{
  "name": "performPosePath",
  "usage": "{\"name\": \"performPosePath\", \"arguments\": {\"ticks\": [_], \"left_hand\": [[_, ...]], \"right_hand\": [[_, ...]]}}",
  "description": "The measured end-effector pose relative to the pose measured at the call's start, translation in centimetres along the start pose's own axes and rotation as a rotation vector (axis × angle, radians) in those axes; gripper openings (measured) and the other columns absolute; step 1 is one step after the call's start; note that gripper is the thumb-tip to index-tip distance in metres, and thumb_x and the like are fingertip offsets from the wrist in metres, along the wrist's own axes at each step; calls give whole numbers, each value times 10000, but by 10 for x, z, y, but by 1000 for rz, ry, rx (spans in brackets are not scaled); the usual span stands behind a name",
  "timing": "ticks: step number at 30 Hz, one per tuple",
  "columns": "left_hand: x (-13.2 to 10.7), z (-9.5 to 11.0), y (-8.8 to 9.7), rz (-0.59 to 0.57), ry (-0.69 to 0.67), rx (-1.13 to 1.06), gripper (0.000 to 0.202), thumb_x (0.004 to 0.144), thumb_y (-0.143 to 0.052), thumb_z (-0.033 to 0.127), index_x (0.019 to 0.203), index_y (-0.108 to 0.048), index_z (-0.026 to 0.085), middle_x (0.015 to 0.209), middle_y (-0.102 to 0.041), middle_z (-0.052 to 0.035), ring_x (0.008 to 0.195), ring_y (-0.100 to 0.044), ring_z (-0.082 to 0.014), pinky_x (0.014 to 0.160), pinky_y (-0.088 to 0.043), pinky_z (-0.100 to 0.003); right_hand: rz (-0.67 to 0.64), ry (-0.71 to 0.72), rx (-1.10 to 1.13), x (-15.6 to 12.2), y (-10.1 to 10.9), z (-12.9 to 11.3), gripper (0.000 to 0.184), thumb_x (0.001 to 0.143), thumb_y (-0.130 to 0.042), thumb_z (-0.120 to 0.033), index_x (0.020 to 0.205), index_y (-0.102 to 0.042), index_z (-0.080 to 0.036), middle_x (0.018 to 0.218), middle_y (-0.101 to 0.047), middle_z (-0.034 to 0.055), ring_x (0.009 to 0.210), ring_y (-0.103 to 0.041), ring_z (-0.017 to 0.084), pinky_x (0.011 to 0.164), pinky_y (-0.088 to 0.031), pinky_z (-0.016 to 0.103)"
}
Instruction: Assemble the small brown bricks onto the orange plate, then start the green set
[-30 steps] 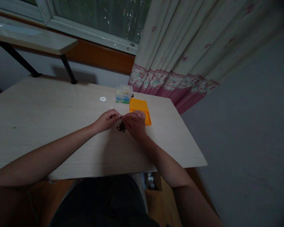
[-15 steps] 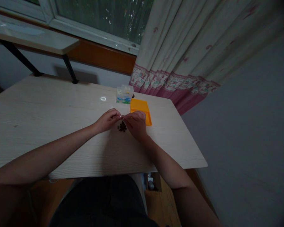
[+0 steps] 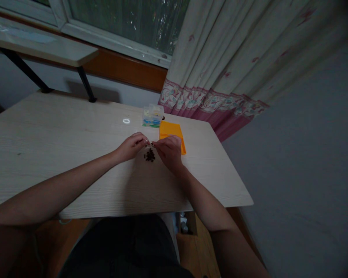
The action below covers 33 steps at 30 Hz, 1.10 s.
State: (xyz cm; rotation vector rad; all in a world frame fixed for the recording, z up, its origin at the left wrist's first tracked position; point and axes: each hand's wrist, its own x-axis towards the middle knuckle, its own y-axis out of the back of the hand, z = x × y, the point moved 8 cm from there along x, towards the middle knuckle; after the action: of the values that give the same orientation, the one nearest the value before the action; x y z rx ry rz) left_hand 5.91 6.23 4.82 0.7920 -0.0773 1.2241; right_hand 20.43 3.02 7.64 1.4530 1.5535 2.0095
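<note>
My left hand (image 3: pixel 132 145) is pinched closed just above the desk, its fingertips pointing right. Facing it, my right hand (image 3: pixel 169 150) also pinches, and a small dark bit shows at its fingertips. What either hand holds is too small to name. Only a narrow gap parts the two sets of fingertips. Just below them a little heap of small dark brown pieces (image 3: pixel 150 155) lies on the desk. An open orange plastic box (image 3: pixel 171 127) sits behind my right hand, which covers part of it.
Behind my hands, a clear plastic case (image 3: pixel 153 116) with blue and green contents stands beside the orange box. The pale wooden desk (image 3: pixel 84 135) has a raised shelf (image 3: pixel 60 48) at the back left. A patterned curtain (image 3: pixel 208 92) hangs at its back right edge.
My right hand has moved slightly right, so the fingertips that met before now stand a little apart. My left hand and the dark heap look much the same.
</note>
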Motion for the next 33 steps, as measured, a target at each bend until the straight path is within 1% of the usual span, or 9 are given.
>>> {"name": "performPosePath", "arguments": {"ticks": [2,7,14,18,23,27,33], "left_hand": [[1,-3,4,16,0,24,287,976,-450,377,921,-665,196,888,-608,-43,880,-582,-172,843,-465,-326],[1,-13,17,55,-7,103,257,967,-476,336,909,-685,197,858,-596,-46,834,-572,-161,786,-455,-303],[0,-10,28,59,-40,204,244,948,-500,322,895,-697,187,835,-599,-53,840,-564,-174,806,-449,-316],[-2,-16,27,50,-37,229,257,939,-505,333,900,-711,184,833,-608,-55,844,-567,-180,811,-451,-320],[-5,-26,20,13,-25,222,291,931,-500,354,903,-722,167,841,-632,-65,821,-577,-185,790,-460,-324],[-6,-26,17,-20,-28,251,297,934,-488,350,919,-728,175,842,-636,-61,821,-572,-184,800,-458,-330],[-6,-23,18,-25,-7,242,318,933,-487,365,929,-735,166,818,-627,-62,793,-573,-184,761,-455,-322]], "right_hand": [[32,-13,4,0,3,5,211,974,-505,-354,1009,-712,-328,948,-716,-16,958,-570,169,1040,-279,379],[183,5,30,-1,17,16,169,956,-544,-345,968,-710,-315,894,-717,-20,913,-578,167,1017,-313,383],[246,-32,-20,-3,28,34,181,948,-552,-341,997,-725,-315,874,-710,3,908,-578,184,1005,-319,411],[321,-56,-22,-5,35,46,164,936,-576,-353,958,-732,-309,862,-711,0,894,-579,174,1006,-327,400],[332,-135,-66,-5,38,62,184,935,-570,-362,926,-748,-315,858,-701,17,903,-569,190,991,-329,415],[343,-187,-80,-7,39,74,206,942,-554,-356,939,-754,-309,863,-692,27,923,-565,199,979,-332,424],[366,-218,-88,-11,37,92,223,949,-539,-358,985,-752,-302,893,-691,36,945,-552,206,964,-333,420]]}}
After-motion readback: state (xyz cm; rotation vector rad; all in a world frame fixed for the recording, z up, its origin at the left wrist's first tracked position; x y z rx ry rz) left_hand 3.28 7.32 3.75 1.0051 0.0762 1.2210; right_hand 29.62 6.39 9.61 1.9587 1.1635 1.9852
